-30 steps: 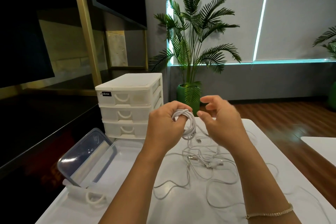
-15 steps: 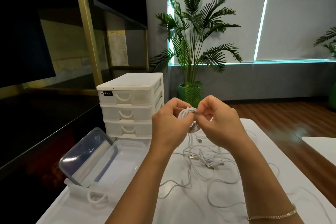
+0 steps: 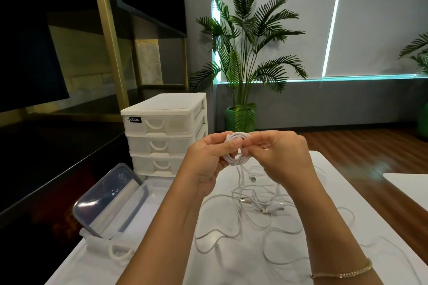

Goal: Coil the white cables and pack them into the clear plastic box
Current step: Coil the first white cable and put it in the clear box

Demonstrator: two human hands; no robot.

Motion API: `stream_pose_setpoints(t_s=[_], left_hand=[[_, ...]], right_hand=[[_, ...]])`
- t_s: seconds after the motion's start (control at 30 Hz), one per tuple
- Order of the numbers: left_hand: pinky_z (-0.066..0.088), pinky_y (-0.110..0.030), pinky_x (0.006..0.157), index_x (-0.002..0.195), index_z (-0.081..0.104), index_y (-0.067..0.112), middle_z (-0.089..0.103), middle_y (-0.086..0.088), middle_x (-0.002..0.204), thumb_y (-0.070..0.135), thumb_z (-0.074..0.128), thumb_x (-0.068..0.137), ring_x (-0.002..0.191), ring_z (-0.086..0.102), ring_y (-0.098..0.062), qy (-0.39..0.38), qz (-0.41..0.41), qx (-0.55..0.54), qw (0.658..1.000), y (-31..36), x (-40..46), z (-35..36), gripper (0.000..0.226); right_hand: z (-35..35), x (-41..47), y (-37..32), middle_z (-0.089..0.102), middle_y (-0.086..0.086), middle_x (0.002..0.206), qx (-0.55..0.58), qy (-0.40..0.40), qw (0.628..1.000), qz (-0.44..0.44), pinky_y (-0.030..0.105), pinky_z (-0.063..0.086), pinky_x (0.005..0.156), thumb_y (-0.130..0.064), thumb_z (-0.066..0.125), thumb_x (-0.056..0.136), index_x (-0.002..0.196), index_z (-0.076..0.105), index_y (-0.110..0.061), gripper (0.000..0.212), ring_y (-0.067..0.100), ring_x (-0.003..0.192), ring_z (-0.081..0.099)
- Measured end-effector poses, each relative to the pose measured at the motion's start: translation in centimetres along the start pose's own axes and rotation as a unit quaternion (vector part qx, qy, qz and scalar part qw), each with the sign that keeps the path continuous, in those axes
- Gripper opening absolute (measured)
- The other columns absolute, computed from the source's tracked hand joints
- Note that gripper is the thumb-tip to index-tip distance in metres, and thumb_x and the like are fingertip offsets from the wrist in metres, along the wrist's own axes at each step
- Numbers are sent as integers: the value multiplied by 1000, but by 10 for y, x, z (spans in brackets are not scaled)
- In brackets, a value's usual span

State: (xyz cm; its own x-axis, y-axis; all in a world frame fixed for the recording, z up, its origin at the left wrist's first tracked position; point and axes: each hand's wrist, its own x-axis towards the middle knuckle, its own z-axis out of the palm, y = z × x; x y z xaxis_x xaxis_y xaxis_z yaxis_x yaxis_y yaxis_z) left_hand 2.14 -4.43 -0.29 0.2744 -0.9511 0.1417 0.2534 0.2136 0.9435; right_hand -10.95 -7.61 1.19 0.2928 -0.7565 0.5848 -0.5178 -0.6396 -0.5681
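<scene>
Both hands are raised together above the white surface (image 3: 231,261), meeting around a small coil of white cable (image 3: 235,148). The left hand (image 3: 206,159) has its fingers curled round the left side of the coil, with the thumb pressed across the loops at the top. The right hand (image 3: 281,157) pinches the right side of the coil between thumb and curled fingers, so both are clamped on the same bundle and nearly touch each other. A thin bracelet (image 3: 342,273) sits on the right wrist.

The coil stands roughly upright, its ring facing the camera, with its open middle visible between the two thumbs. A loose tail drops straight down from its lower edge to the surface.

Below the hands, the loose cables (image 3: 261,217) sprawl in wide tangled loops across the middle and right of the surface, several metal plugs lying among them.

The clear plastic box (image 3: 157,194) sits open at the left of the surface, and its clear lid (image 3: 108,194) leans tilted at the box's left side. Just behind the box stands a white three-drawer unit (image 3: 165,133). A separate white drawer (image 3: 108,246) lies near the front left corner.
</scene>
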Motion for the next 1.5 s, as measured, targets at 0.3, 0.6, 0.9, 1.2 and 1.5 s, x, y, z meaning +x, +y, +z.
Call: stream_pose_setpoints(t_s=[0.3, 0.6, 0.9, 1.2, 1.5], left_hand=[[49, -19, 66, 92, 66, 13, 70, 1, 79, 7, 70, 76, 73, 64, -11, 11, 14, 14, 1000, -4, 2, 1, 18], [50, -17, 72, 82, 68, 26, 72, 9, 81, 6, 71, 76, 79, 67, -5, 26, 118, 135, 983, -5, 2, -4, 21], [52, -24, 78, 82, 63, 38, 69, 7, 91, 17, 67, 83, 92, 62, -11, 45, 174, 270, 946, -5, 0, -2, 22], [47, -9, 68, 98, 70, 24, 67, 6, 90, 18, 65, 85, 86, 63, -11, 91, 217, 353, 905, -8, -2, 1, 16], [47, -8, 68, 109, 68, 22, 62, 10, 87, 20, 59, 89, 79, 59, -8, 106, 280, 388, 872, -14, -2, 1, 22]], right_hand=[[10, -1, 1, 58, -4, 118, -72, 3, 997, -36, 7, 36, 73, -27, 59, 89, 102, 73, -17, 21, 8, 99, 50], [8, 1, -2, 41, 11, 65, 70, -95, 991, 69, 27, 30, 53, -18, 45, 92, 72, 57, 12, 38, 14, 56, 33], [-3, -4, -9, 42, 3, 69, 144, -149, 963, 172, 30, 30, 61, -22, 43, 93, 73, 54, -6, 28, 12, 64, 35], [3, -2, 1, 45, -1, 63, 186, -157, 945, 218, 25, 32, 60, -35, 43, 95, 66, 53, -12, 39, 11, 61, 38], [8, -1, 3, 50, 4, 55, 308, -132, 903, 269, 27, 34, 51, -36, 53, 92, 65, 60, -6, 41, 13, 46, 39]])
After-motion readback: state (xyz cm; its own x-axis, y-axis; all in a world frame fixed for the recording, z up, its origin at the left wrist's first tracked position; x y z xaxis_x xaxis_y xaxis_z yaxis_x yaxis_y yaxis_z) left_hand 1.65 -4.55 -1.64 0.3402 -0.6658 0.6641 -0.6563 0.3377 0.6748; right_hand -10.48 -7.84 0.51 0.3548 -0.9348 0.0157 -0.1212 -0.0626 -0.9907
